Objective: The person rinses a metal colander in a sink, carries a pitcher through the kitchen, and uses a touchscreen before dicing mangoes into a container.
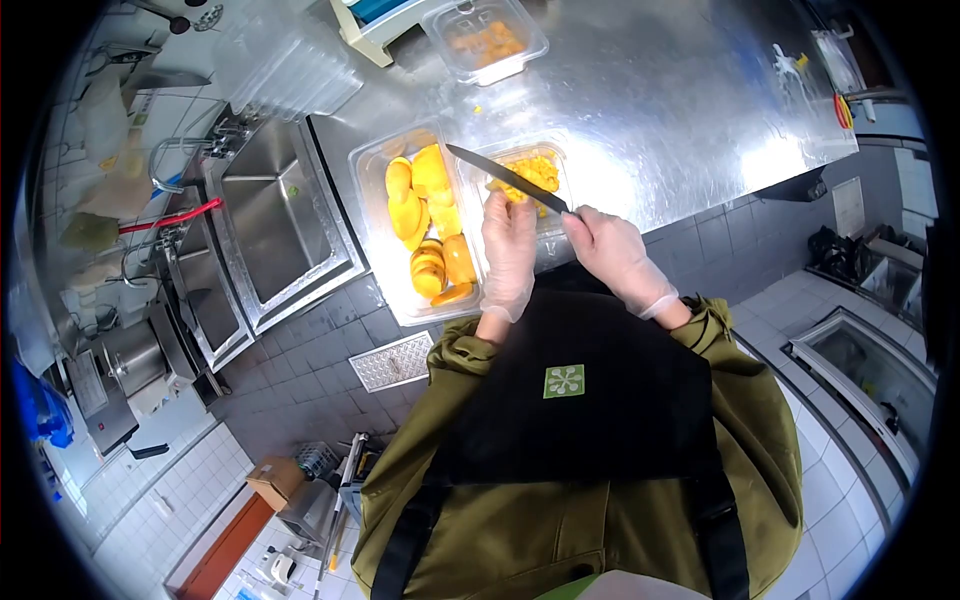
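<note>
My right hand [618, 258], in a clear glove, is closed round the handle of a kitchen knife [505, 176]. The blade points up and left across a clear container of diced mango [537, 172]. Beside it, my gloved left hand [509, 255] has its fingers closed at the blade's lower side. A bit of yellow mango [496, 186] shows at those fingertips, mostly hidden by them. Just left stands a larger clear container [368, 190] with peeled mango halves [405, 215] and several sliced pieces [428, 270].
Another lidded clear container [487, 42] with orange pieces stands farther back on the steel counter [640, 100]. Stacked clear containers [290, 70] are at the upper left. A steel sink [275, 225] adjoins the counter on the left. A glass-topped unit [860, 375] stands at the right.
</note>
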Motion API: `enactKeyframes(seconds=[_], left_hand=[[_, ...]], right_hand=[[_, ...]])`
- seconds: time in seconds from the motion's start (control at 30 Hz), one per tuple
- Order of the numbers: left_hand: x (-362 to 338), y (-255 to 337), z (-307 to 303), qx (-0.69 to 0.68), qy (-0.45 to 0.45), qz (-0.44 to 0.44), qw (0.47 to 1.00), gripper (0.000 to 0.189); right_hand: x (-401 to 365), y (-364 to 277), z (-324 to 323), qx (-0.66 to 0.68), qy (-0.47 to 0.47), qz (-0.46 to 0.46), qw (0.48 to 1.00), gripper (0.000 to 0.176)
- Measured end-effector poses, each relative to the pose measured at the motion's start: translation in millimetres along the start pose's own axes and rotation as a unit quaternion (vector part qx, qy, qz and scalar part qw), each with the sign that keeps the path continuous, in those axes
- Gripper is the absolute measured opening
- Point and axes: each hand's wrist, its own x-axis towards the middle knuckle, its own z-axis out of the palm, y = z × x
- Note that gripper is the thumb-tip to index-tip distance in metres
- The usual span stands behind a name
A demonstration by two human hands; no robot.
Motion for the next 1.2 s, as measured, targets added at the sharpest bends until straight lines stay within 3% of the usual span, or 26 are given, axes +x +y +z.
enactKeyframes(seconds=[0.07,0.17,0.2,0.27,0.4,0.5,0.57,0.7,0.8,0.87,1.03,1.2], left_hand=[[-4.0,-5.1,-2.1,0.049,-0.02,0.039,0.998,0.017],[-5.0,-7.9,-7.2,0.089,-0.035,0.041,0.995,0.016],[-2.9,-8.1,-9.0,0.043,-0.016,-0.007,0.999,0.016],[0.5,-8.6,-11.7,-0.053,0.022,-0.105,0.993,0.016],[-0.6,-8.6,-14.7,-0.091,0.007,-0.14,0.986,0.019],[0.6,-4.7,-10.4,-0.111,0.006,-0.146,0.983,0.019],[-0.7,-0.7,-8.0,-0.114,0.006,-0.139,0.984,0.019],[-3.6,-15.3,-12.7,-0.068,-0.014,-0.115,0.991,0.017],[-5.9,-22.0,-15.8,0.03,-0.026,-0.087,0.995,0.015],[-6.1,-21.1,-19.8,0.119,-0.037,-0.079,0.989,0.013],[-0.7,-18.3,-22.5,-0.013,0.003,-0.169,0.985,0.01],[5.4,-19.1,-24.1,-0.106,0.031,-0.194,0.975,0.014]], right_hand=[[10.8,11.2,2.9,0.047,-0.047,0.022,0.998,0.029],[25.2,30.7,6.6,0.176,-0.126,0.129,0.968,0.032],[20.6,29.0,-0.5,0.249,-0.153,0.142,0.946,0.034],[8.5,30.6,5.5,0.284,-0.122,0.082,0.947,0.037],[3.9,27.6,9.1,0.193,-0.136,0.069,0.969,0.037],[5.1,29.3,27.4,0.057,-0.037,-0.016,0.998,0.032],[6.0,21.6,30.7,0.026,-0.028,0.005,0.999,0.032],[11.2,1.8,39.9,-0.023,0.033,-0.004,0.999,0.031],[21.2,-1.0,49.3,-0.079,0.011,0.008,0.997,0.034],[28.8,1.8,49.7,-0.038,0.0,0.015,0.999,0.038],[28.4,6.8,28.5,0.184,-0.074,0.075,0.977,0.04],[6.4,9.0,20.2,0.048,-0.066,0.036,0.996,0.035]])
